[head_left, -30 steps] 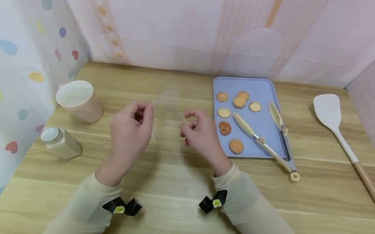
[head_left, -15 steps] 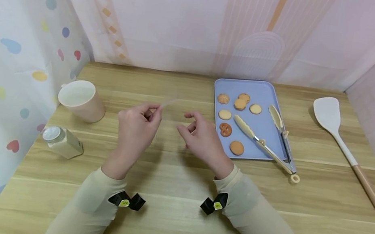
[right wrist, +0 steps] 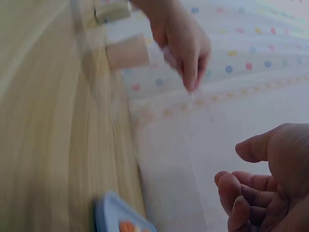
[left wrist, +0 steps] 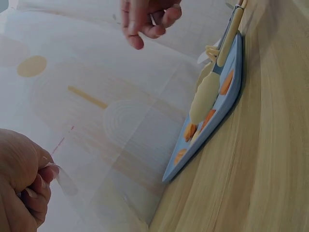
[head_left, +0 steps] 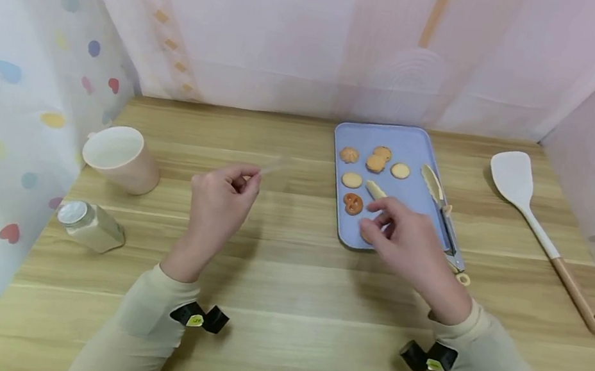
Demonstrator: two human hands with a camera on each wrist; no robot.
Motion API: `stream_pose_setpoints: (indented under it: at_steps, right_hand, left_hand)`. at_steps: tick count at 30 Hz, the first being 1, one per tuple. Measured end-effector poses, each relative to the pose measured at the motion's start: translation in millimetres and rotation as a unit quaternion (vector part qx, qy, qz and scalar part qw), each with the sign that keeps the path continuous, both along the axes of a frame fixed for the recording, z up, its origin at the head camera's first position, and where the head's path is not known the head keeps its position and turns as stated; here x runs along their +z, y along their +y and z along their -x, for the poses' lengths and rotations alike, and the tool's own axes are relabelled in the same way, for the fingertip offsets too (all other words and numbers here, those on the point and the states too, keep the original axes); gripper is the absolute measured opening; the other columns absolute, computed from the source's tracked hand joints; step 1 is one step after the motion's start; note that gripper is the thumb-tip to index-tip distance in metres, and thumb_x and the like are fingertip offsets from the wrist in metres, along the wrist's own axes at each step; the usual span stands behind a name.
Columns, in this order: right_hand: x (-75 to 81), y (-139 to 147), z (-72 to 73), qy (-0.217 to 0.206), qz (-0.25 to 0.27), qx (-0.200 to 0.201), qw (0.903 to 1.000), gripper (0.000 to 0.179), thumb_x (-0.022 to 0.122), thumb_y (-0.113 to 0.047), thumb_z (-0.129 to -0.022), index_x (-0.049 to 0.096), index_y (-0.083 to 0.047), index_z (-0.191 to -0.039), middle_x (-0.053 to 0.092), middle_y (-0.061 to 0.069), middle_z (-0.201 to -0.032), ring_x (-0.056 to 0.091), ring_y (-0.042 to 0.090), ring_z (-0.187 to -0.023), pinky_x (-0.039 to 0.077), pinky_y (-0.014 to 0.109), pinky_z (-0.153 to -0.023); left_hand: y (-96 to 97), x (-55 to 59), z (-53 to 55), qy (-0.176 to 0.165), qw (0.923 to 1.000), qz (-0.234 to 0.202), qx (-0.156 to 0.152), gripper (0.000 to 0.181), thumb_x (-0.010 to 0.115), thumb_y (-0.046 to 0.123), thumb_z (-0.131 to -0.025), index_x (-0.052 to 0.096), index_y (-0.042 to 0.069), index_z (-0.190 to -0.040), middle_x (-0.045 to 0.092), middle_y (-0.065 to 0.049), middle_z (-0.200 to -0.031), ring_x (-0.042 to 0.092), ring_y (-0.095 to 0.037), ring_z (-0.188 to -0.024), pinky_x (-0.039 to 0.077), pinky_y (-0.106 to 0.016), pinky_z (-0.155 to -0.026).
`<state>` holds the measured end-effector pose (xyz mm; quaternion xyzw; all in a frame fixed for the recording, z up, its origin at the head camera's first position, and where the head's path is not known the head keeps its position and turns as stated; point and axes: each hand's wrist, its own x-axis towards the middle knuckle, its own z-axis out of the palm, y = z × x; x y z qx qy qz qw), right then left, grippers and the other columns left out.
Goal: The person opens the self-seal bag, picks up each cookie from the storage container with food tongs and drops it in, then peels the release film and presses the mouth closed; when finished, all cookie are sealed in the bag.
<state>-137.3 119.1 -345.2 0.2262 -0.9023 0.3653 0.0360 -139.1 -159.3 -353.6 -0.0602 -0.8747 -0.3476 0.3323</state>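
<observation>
My left hand (head_left: 222,199) pinches a thin clear plastic bag (head_left: 275,166) between thumb and fingers above the middle of the table. The see-through film hangs from the fingertips in the left wrist view, with small red marks (left wrist: 63,140) showing. My right hand (head_left: 411,242) is over the front of the blue tray (head_left: 364,134), fingers loosely bent and holding nothing. Several cookies lie on that tray, among them a pretzel-shaped one (head_left: 353,204). Spread tongs (head_left: 449,229) with cream tips lie across its right side; the right hand hides one arm of them and most of a round cookie.
A pink mug (head_left: 128,162) stands at the left, with a white-capped jar (head_left: 94,228) in front of it. On the right lies a white spatula (head_left: 520,182) with a wooden handle. Patterned cloth walls (head_left: 275,33) border the table (head_left: 275,325) at the back and sides.
My right hand has moved right, away from the bag, to over the tray. The left hand has shifted slightly right, still pinching the bag.
</observation>
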Motion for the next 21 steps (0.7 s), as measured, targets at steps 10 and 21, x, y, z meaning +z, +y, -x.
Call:
stream_pose_setpoints:
  at_steps: [10,21]
  right_hand:
    - [-37.5,-85.1,22.5,-0.268,0.149,0.019,0.9515,0.045,0.056,-0.049,-0.095,0.068,-0.006,-0.092,0.068,0.009,-0.078,0.060,0.019,-0.052,0.050,0.034,-0.056]
    - [-47.3,-98.7,37.6,-0.200,0.170,-0.006,0.9651,0.023,0.057,-0.018,-0.090,0.068,-0.003,-0.076,0.066,0.010,-0.067,0.064,0.030,-0.057,0.043,0.024,-0.047]
  left_hand:
    - [16.5,-4.5,1.9,-0.030,0.9994,0.010,-0.014,0.009,0.066,0.000,-0.079,0.074,0.001,-0.076,0.060,-0.002,-0.053,0.044,-0.005,-0.039,0.033,-0.017,-0.037]
    - [4.5,8.3,-1.8,0.050,0.9963,0.059,0.037,0.011,0.063,-0.004,-0.079,0.072,-0.001,-0.076,0.060,-0.008,-0.056,0.054,-0.017,-0.045,0.042,-0.030,-0.044]
